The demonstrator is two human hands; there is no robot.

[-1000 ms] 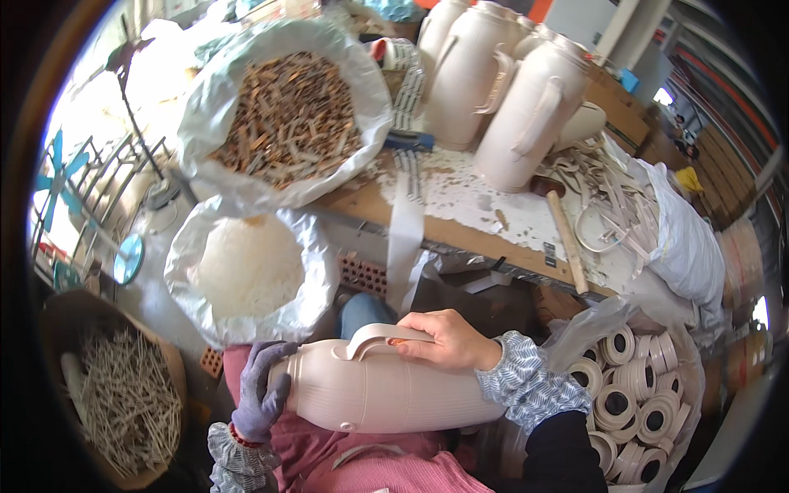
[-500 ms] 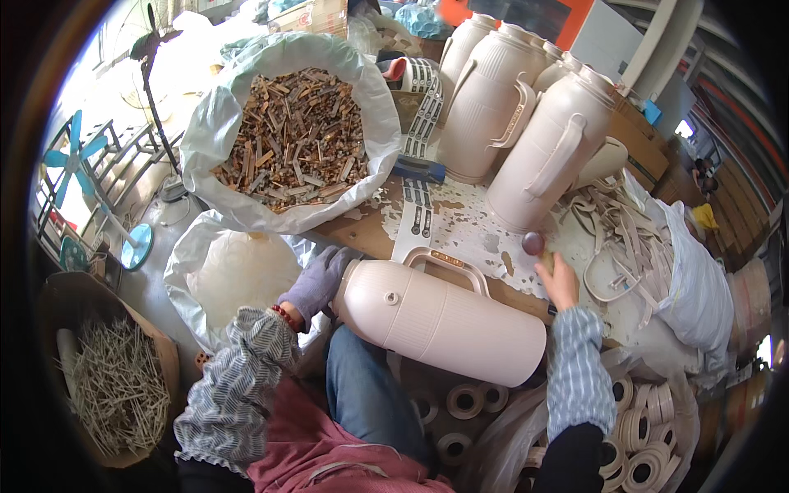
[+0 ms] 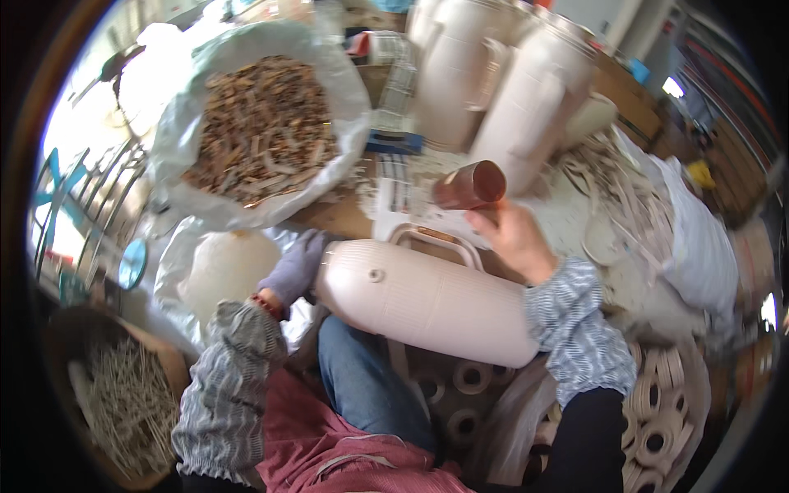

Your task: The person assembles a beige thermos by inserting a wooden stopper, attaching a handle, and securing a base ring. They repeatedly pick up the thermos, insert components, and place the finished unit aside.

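Note:
A pale pink thermos jug casing [image 3: 427,304] lies on its side across my lap at the table edge, its handle [image 3: 436,237] turned up. A thin brownish strip runs along the handle's top. My left hand [image 3: 297,264], in a grey-purple glove, grips the casing's narrow left end, its fingertips partly hidden. Above the casing's right half, my bare right hand [image 3: 521,240] is closed round a mallet, whose shaft is mostly hidden. The mallet's reddish-brown cylindrical head [image 3: 470,186] is raised over the table, apart from the casing.
Several upright jug casings [image 3: 538,99] stand at the back. A white sack [image 3: 345,107] of small brown strips is at left. Printed strip sheets [image 3: 394,185] lie mid-table. Pale straps [image 3: 612,189] fill the right side. Rings [image 3: 653,394] and a box of thin sticks [image 3: 123,403] sit below.
My right hand has lifted the mallet up and leftward, its head now tilted toward me. The view has shifted slightly; my left hand still holds the casing's end.

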